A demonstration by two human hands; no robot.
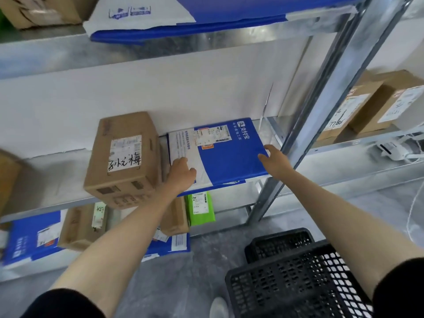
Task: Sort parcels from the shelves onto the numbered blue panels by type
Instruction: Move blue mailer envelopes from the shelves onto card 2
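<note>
Head view: the person is reaching both arms to the middle shelf (298,177) of a metal rack. The left hand (182,172) is lying on the white near-left corner of a flat blue-and-white mailer (220,154), fingers curled loosely over its surface; whether it is gripping the edge cannot be told. The right hand (274,160) is resting at the mailer's right edge, fingers spread and partly open, thumb on top; the fingers below, if any, are hidden. The mailer is lying flat on the shelf, its front edge overhanging slightly, just beside a brown cardboard box (122,159) bearing a label with handwriting.

Risks, as judged: the mailer is thin and likely floppy, so lifting it by two corners could let it sag or slip. The left forearm is passing close to the cardboard box, which is overhanging the shelf front; a nudge could tip it off. The rack upright (309,125) is standing close to the right hand and could catch the mailer as it is drawn out.

Not determinable: no numbered blue panels are showing. A black mesh basket (296,278) is standing on the floor below right, seemingly empty. Parcels on the lower shelf, including a green pouch (202,208), are partly hidden by the left arm. Label print is too small to read.
</note>
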